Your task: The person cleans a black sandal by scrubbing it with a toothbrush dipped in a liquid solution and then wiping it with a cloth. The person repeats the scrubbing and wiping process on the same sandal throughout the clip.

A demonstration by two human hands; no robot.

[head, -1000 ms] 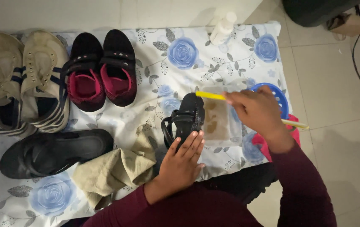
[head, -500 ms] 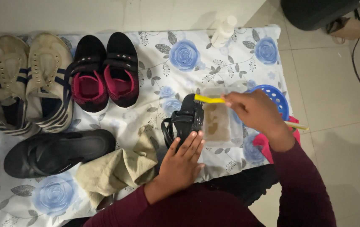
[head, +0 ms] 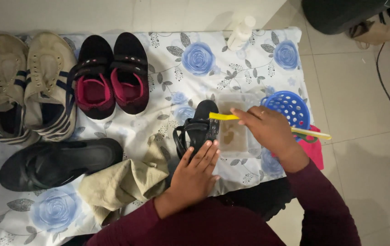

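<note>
- Sleeves in maroon are filling the near edge, both arms reaching out over a floral sheet (head: 231,59) spread on the floor.
- Left hand (head: 195,175) is lying flat and open, fingers together, pressing down on a black sandal (head: 197,130) to steady it; it is gripping nothing.
- Right hand (head: 270,130) is closing around a yellow brush (head: 224,116), its head pointing at the sandal's edge, over a clear tub (head: 233,134) of brownish water.
- Cleaning looks to be under way on this sandal only; I cannot tell how clean it is getting.
- Beige cloth (head: 122,182) and a black slipper (head: 58,161) are lying to the left, untouched.
- Blue basket (head: 290,107) is sitting just beyond the right hand.
- Farther off, black-and-pink shoes (head: 110,77) and beige sneakers (head: 26,82) are waiting in a row, the sneakers looking grubby; a white bottle (head: 240,33) is standing at the sheet's far edge.
</note>
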